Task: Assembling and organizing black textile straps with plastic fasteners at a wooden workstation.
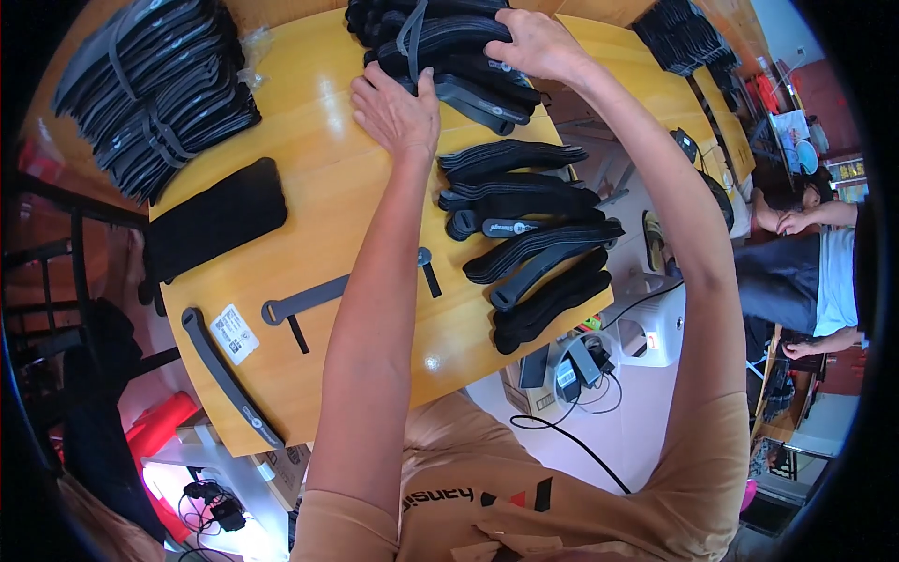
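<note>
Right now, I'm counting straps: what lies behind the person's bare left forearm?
Glossy yellow tabletop shows around it; a flat grey strap emerges left, a rounded grey end right. The left forearm covers what's between.

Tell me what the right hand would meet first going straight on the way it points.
The right hand would first meet the bundle of black straps, whose near end it seems to touch, though exact contact and depth are unclear.

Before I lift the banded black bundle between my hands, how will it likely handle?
The bundle will probably flex, since its strips curve. It may feel hefty, with many strips stacked together. Its right end might splay, because the gray band crosses left of its middle.
</note>
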A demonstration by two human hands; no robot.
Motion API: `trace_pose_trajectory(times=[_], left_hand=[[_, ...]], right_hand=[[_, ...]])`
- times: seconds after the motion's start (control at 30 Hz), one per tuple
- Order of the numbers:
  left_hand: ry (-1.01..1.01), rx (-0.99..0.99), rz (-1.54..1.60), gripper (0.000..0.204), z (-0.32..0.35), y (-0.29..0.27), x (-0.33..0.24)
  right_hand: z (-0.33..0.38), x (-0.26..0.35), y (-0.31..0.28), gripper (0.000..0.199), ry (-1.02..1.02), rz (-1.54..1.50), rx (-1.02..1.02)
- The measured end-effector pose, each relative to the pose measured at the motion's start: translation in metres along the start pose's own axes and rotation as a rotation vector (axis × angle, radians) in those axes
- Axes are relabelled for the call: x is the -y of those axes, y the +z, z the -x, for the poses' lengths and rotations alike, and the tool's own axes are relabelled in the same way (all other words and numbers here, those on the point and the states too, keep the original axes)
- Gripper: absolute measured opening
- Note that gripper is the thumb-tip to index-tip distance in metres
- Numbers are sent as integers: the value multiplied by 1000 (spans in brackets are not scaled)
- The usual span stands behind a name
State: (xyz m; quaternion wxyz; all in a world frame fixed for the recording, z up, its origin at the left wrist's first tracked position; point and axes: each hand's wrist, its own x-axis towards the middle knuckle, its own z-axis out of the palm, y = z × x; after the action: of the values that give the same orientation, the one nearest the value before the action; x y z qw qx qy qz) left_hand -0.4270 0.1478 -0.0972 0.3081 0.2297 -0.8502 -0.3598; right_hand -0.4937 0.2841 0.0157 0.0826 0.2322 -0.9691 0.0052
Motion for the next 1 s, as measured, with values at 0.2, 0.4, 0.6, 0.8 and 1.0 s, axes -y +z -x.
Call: trace_pose_trajectory(times=[0.2,0.4,0.6,0.8,1.0], left_hand=[[-12,14,24,62,0,1,-2],[-31,-15,-2,62,-6,-6,7],[-32,-43,15,59,-2,0,5],[4,6,38,51,1,-3,1],[12,52,11,44,2,2,-1]], right_hand=[[-10,-11,-12,47,115,-476,230],[-19,32,-49,39,13,-12,219],[-28,50,-83,38,69,-117,510],[9,-31,-22,29,8,-453,504],[8,-61,16,28,21,-736,458]])
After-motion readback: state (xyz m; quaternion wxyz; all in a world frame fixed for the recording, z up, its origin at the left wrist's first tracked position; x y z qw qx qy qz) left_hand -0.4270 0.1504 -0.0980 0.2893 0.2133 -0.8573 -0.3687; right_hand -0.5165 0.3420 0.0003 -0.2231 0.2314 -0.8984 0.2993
